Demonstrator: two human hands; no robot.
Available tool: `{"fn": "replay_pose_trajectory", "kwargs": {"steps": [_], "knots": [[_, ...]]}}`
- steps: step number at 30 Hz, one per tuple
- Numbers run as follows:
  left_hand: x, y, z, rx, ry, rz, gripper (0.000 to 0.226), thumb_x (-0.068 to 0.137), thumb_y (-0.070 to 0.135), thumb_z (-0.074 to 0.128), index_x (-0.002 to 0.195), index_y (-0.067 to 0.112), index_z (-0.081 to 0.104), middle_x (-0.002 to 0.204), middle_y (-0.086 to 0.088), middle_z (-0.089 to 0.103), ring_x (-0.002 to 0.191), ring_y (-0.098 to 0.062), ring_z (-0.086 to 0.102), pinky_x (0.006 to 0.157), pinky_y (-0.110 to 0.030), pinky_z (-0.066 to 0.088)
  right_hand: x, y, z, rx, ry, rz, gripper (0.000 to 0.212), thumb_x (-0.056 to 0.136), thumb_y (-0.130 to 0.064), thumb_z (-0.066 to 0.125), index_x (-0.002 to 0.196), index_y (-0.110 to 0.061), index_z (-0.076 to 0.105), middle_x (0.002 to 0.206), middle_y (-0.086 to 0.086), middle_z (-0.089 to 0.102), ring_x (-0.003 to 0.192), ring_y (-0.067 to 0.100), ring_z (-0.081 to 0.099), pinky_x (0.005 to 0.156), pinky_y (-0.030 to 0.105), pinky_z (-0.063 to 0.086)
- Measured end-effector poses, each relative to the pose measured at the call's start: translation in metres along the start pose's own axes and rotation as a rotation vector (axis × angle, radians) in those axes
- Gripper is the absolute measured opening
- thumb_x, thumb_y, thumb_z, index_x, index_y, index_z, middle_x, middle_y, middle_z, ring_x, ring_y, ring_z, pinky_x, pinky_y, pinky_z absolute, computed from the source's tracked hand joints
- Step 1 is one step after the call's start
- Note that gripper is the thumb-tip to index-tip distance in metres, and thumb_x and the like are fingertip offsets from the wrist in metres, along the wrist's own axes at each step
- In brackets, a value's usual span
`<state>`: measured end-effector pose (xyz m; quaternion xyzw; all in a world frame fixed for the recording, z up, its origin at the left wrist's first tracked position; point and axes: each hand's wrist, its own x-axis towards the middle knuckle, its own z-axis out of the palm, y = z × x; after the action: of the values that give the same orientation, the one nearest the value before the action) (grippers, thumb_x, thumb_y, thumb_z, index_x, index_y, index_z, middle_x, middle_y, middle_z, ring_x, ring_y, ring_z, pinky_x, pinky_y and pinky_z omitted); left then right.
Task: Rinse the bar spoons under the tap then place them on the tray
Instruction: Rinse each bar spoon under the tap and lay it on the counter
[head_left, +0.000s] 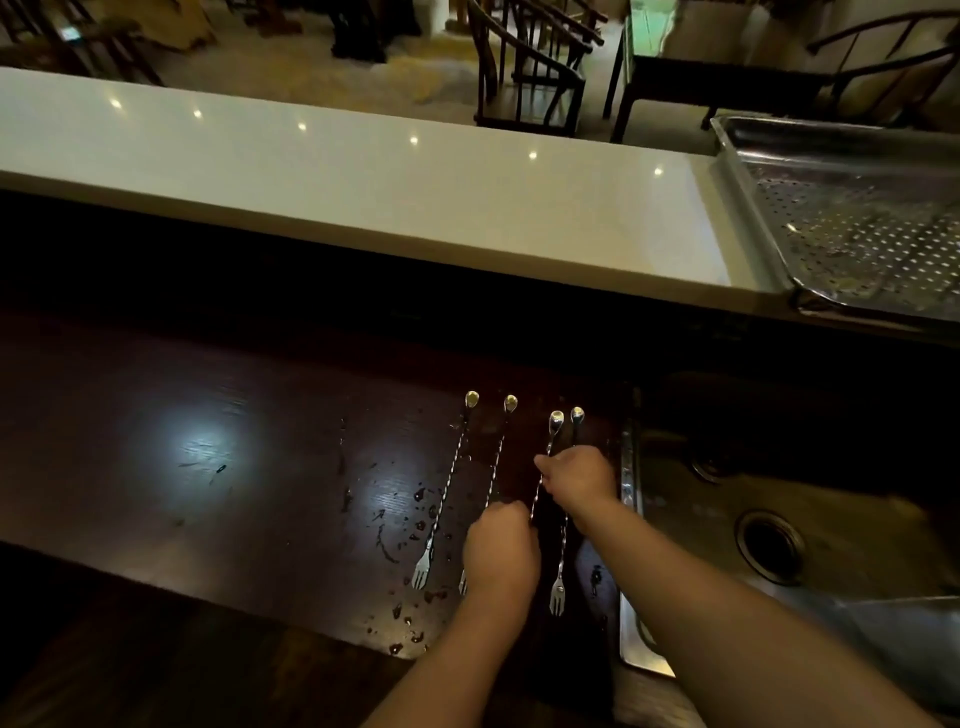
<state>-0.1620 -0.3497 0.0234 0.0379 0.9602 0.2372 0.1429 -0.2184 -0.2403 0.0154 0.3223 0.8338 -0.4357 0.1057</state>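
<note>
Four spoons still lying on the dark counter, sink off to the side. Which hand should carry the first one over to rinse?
Right, probably. The right hand is nearest the sink, with its fingers already on a bar spoon. The left hand sits farther from the basin.

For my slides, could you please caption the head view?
Both hands gather four bar spoons beside the sink.

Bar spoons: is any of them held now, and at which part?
Both hands hold the third spoon by its twisted stem: right hand nearer the bowl, left hand lower.
</note>
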Motion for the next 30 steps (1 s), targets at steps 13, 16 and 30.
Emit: {"fn": "replay_pose_trajectory", "kwargs": {"steps": [13,16,30], "knots": [[0.006,-0.007,0.008,-0.037,-0.024,0.021,0.022,0.090,0.028,0.056,0.099,0.009,0.061,0.106,-0.012,0.062,0.096,-0.031,0.061,0.078,-0.037,0.046,0.007,-0.013,0.013,-0.305,0.132,-0.039,0.035,0.088,-0.035,0.066,0.064,-0.012,0.054,0.053,-0.002,0.046,0.045,0.011,0.041,0.042,0.021,0.024],[0.007,-0.011,0.004,-0.053,0.025,0.011,0.029,0.091,0.037,0.055,0.097,0.009,0.061,0.103,-0.010,0.061,0.094,-0.030,0.062,0.072,-0.035,0.044,0.009,-0.016,0.016,-0.277,0.174,-0.050,0.033,0.089,-0.035,0.065,0.067,-0.011,0.056,0.053,-0.002,0.046,0.044,0.011,0.041,0.041,0.021,0.025],[0.029,-0.032,-0.017,0.098,-0.105,-0.105,0.027,0.092,0.022,0.056,0.111,0.004,0.054,0.116,-0.015,0.061,0.106,-0.030,0.061,0.084,-0.036,0.048,0.004,-0.050,0.046,-0.250,-0.003,0.058,0.026,0.082,-0.034,0.072,0.089,-0.009,0.067,0.086,0.007,0.069,0.087,0.027,0.068,0.063,0.030,0.047]]}}
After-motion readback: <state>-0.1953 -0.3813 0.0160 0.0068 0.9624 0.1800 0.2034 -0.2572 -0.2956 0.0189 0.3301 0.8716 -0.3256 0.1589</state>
